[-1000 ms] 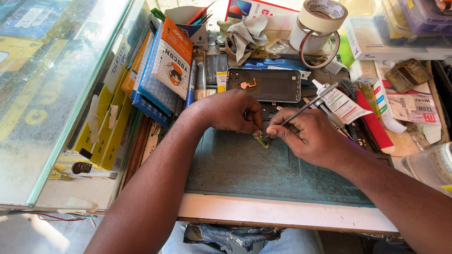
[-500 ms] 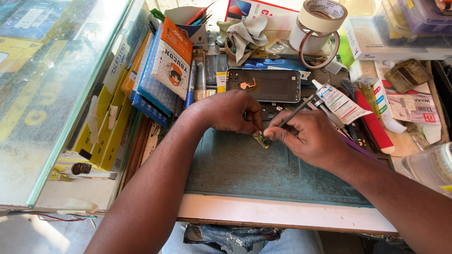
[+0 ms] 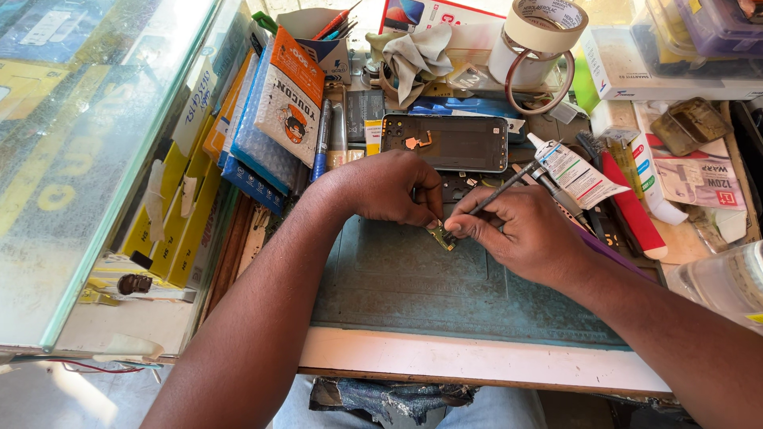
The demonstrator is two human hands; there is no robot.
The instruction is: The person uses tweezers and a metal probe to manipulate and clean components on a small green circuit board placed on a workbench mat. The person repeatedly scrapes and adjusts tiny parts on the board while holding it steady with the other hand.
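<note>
Little shifted: right hand (image 3: 528,234) still pinches thin metal tweezers (image 3: 502,187), tip hidden; left hand (image 3: 389,189) still pinches small green circuit piece (image 3: 443,237), details indistinct.

Teal mat (image 3: 413,286); orange packet (image 3: 288,99) with blue bubble wrap (image 3: 258,131); cream tape (image 3: 545,25); red tube (image 3: 632,202); yellow boxes (image 3: 171,230); grey cloth (image 3: 417,56).

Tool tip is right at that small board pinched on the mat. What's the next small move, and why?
Probably keep the left hand pinching the small circuit board flat on the green mat and ease the thin metal tool in the right hand gently under its edge. The tip already meets the board and the piece is tiny, so a light, steady touch seems safest.
</note>
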